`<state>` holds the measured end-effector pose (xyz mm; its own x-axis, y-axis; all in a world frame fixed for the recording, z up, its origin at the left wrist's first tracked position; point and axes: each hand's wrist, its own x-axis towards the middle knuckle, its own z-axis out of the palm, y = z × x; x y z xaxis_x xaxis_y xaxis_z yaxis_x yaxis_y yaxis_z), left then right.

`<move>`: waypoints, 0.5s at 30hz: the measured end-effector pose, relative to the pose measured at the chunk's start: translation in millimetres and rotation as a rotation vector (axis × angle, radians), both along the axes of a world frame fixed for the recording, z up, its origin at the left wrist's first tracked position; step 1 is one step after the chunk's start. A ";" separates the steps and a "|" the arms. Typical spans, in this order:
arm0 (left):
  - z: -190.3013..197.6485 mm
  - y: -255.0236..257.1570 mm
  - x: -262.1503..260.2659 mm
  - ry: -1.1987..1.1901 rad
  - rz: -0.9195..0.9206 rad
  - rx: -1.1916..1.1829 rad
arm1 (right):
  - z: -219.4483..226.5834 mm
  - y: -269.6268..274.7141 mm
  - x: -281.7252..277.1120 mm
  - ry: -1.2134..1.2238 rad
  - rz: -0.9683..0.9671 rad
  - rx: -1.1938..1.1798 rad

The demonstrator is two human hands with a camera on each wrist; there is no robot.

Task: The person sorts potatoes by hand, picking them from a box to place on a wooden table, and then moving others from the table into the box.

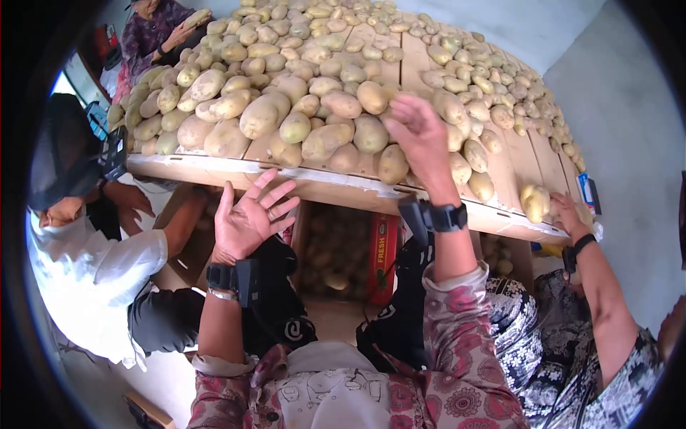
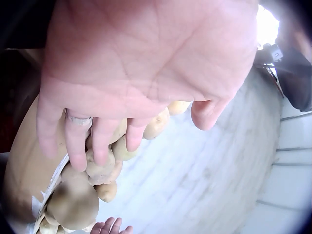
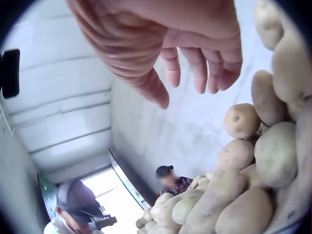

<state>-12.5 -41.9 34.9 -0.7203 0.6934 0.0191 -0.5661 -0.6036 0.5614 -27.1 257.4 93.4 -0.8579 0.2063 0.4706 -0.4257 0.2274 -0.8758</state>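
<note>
Over the table's front edge, my left hand (image 1: pixel 250 218) is held palm up with its fingers spread, a ring on one finger. It holds nothing, and its bare palm fills the top of the left wrist view. My right hand (image 1: pixel 420 136) hangs above the potatoes (image 1: pixel 325 139) right of the middle, its fingers loosely bent. Nothing shows between those fingers in the right wrist view. Nearest to it are a rounded potato (image 1: pixel 373 97) and another potato (image 1: pixel 392 164) at the front edge. A blurred potato (image 2: pixel 75 202) appears below my left fingers in the left wrist view.
Potatoes are heaped across the cardboard-topped table (image 1: pixel 511 164). Under it stand a crate of potatoes (image 1: pixel 336 250) and a red box (image 1: pixel 384 250). A person in white (image 1: pixel 100 264) sits at left; at right another person's hand (image 1: pixel 568 214) reaches beside a potato (image 1: pixel 534 203).
</note>
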 end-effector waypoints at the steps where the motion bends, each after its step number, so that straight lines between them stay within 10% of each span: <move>1: 0.1 -0.7 0.5 -0.021 0.012 0.006 | 10.9 -6.3 -9.9 0.007 -0.113 0.241; 8: -6.2 2.1 0.6 0.084 -0.033 0.009 | -4.1 -14.4 -92.1 -0.268 -0.208 1.137; 15: -4.1 0.3 2.7 0.067 -0.024 -0.019 | 7.3 -21.6 -93.9 -0.295 -0.262 1.088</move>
